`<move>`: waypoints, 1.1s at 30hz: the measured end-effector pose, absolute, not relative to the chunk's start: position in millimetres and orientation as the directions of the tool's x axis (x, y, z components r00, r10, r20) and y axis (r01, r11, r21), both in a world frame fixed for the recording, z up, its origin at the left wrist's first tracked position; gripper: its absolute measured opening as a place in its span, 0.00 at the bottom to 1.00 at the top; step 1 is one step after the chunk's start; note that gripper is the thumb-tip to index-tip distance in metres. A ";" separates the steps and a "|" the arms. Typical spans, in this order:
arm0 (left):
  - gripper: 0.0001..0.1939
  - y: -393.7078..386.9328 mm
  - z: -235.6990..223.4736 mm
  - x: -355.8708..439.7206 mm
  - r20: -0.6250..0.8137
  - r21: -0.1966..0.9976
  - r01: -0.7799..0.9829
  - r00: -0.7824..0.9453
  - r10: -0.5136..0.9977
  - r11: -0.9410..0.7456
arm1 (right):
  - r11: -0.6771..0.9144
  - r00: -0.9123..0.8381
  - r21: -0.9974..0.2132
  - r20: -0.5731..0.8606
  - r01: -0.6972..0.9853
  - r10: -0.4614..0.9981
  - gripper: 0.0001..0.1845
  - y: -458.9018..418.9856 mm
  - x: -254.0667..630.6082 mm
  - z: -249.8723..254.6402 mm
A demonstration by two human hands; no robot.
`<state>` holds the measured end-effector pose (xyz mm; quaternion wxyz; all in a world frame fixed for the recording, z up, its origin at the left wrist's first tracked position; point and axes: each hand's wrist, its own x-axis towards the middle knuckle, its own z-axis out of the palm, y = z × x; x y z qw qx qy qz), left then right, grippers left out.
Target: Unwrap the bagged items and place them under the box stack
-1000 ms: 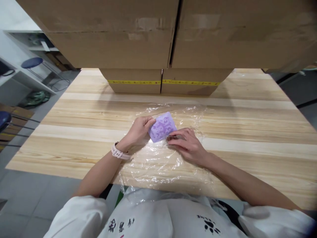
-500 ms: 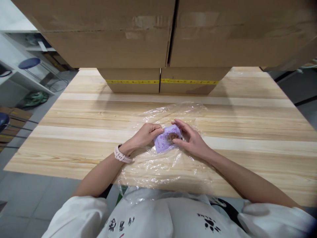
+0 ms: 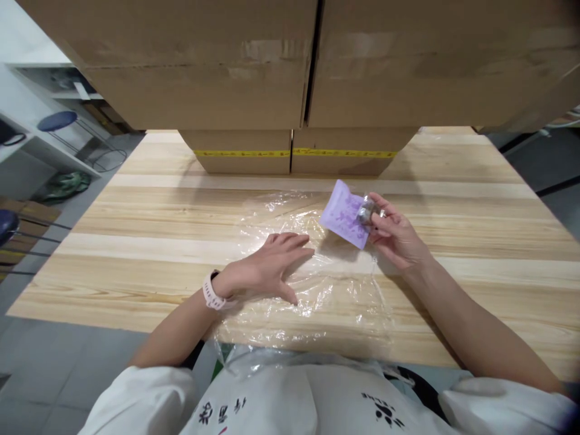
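Note:
A purple printed packet (image 3: pixel 345 216) is pinched in my right hand (image 3: pixel 399 237), lifted above the table and tilted. Against the packet, under the fingers of that same hand, is a small brownish item in shiny clear wrap (image 3: pixel 367 210); its kind I cannot make out. My left hand (image 3: pixel 274 264) lies palm down with its fingers spread, on a thin clear plastic sheet or bag (image 3: pixel 317 302). Creased and glossy, the plastic stretches over the table toward my body and hangs over the near edge.
Large cardboard boxes (image 3: pixel 194 72) are stacked at the back of the wooden table (image 3: pixel 113 241), the lower ones sealed with yellow tape (image 3: pixel 244 153). Off to the left stand a blue stool (image 3: pixel 57 121) and white shelves (image 3: pixel 27 66).
My right hand has moved right and away from me, carrying the purple packet off the plastic. My left hand has let go of the packet and spread flat on the plastic.

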<state>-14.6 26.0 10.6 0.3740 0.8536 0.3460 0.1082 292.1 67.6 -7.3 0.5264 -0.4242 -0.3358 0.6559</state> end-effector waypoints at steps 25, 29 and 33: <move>0.28 24.7 -9.1 25.2 -0.308 0.846 -0.294 0.410 0.858 0.444 | -0.436 -0.721 -0.889 -0.212 -0.137 0.659 0.30 25.6 249.8 -28.3; 0.30 18.9 -17.8 27.5 -0.226 0.936 -0.188 0.324 0.919 0.297 | -0.413 -0.695 -0.910 -0.266 -0.049 0.668 0.26 22.3 244.8 -22.7; 0.29 15.1 -22.8 26.1 -0.129 0.987 -0.065 0.250 0.960 0.149 | -0.374 -0.691 -0.927 -0.284 0.021 0.665 0.23 19.3 243.4 -18.5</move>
